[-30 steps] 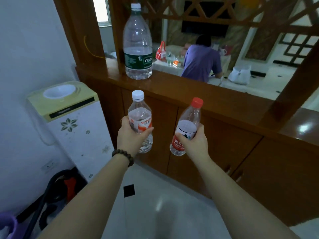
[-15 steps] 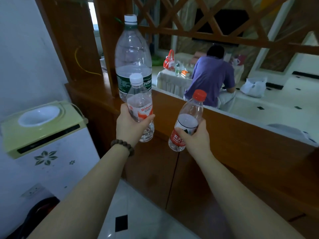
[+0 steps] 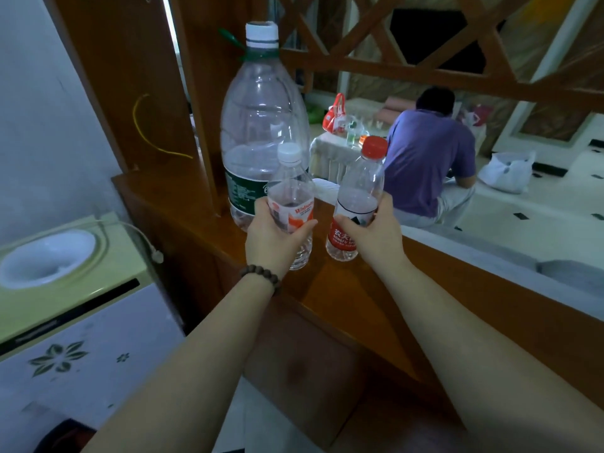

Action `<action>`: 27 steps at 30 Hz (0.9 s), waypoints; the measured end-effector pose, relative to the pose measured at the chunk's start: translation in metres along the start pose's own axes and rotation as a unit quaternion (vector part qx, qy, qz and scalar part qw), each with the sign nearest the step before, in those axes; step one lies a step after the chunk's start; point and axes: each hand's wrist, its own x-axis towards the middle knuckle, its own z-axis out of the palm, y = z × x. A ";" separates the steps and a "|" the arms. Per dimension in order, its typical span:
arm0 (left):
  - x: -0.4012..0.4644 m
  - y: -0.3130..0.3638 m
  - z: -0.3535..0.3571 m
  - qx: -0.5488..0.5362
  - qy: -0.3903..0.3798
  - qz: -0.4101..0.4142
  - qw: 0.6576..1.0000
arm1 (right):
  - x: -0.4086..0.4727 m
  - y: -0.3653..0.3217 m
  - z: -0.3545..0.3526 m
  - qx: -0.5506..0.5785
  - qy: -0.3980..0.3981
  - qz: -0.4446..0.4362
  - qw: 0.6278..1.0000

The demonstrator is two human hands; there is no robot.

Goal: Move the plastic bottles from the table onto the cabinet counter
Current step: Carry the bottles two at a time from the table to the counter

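- Left hand is clamping the white-capped bottle for me, upright over the wooden surface.
- Right hand is gripping the red-capped bottle, tilted slightly.
- Both are sitting just before the large bottle; I cannot tell whether their bases are touching down.

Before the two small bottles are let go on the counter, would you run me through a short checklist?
1. Left hand grips the white-capped bottle: ok.
2. Right hand grips the red-capped bottle: ok.
3. Both bottles upright: ok.
4. Bottle bases over the cabinet counter, not past its edge: ok.
5. Bases actually resting on the wood: cannot tell.
6. White-capped bottle clear of the large bottle behind it: cannot tell; they overlap in this view.
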 end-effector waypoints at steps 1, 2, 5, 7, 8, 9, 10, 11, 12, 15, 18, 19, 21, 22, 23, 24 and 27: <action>0.004 -0.004 0.005 0.004 0.004 -0.002 1.000 | 0.008 0.000 0.003 -0.005 -0.007 -0.005 1.000; 0.008 -0.008 0.010 0.009 0.010 -0.002 1.000 | 0.016 0.000 0.006 -0.007 -0.015 -0.008 1.000; 0.014 -0.016 0.020 0.025 0.029 0.005 0.999 | 0.038 0.004 0.016 -0.016 -0.037 -0.016 0.999; 0.018 -0.023 0.025 0.036 0.044 0.004 0.998 | 0.052 0.009 0.023 -0.017 -0.049 -0.020 0.998; 0.019 -0.026 0.027 0.047 0.054 0.004 0.997 | 0.057 0.013 0.026 -0.017 -0.056 -0.023 0.998; 0.021 -0.029 0.028 0.059 0.063 0.002 0.996 | 0.062 0.015 0.028 -0.018 -0.064 -0.027 0.997; 0.022 -0.030 0.030 0.069 0.069 0.000 0.995 | 0.065 0.016 0.031 -0.019 -0.071 -0.030 0.997; 0.023 -0.030 0.031 0.078 0.072 -0.004 0.994 | 0.068 0.018 0.033 -0.018 -0.078 -0.029 0.996; 0.024 -0.029 0.033 0.082 0.073 -0.005 0.994 | 0.070 0.020 0.035 -0.017 -0.083 -0.027 0.996; 0.026 -0.030 0.036 0.077 0.068 -0.008 0.995 | 0.073 0.029 0.041 -0.018 -0.097 -0.016 0.995; 0.028 -0.034 0.038 0.071 0.063 -0.018 0.995 | 0.073 0.033 0.043 -0.010 -0.100 -0.009 0.995; 0.027 -0.034 0.038 0.068 0.062 -0.020 0.996 | 0.073 0.034 0.042 -0.007 -0.100 -0.006 0.995; 0.026 -0.035 0.039 0.061 0.056 -0.026 0.996 | 0.073 0.034 0.041 -0.006 -0.101 -0.006 0.995; 0.026 -0.037 0.039 0.059 0.049 -0.029 0.997 | 0.073 0.034 0.040 -0.007 -0.102 -0.007 0.995; 0.024 -0.037 0.039 0.059 0.041 -0.036 0.997 | 0.073 0.034 0.039 -0.008 -0.106 -0.004 0.994; 0.023 -0.037 0.038 0.060 0.037 -0.042 0.997 | 0.073 0.033 0.037 -0.004 -0.112 0.000 0.994; 0.015 -0.036 0.034 0.089 0.033 -0.055 0.994 | 0.069 0.033 0.030 0.004 -0.135 0.018 0.991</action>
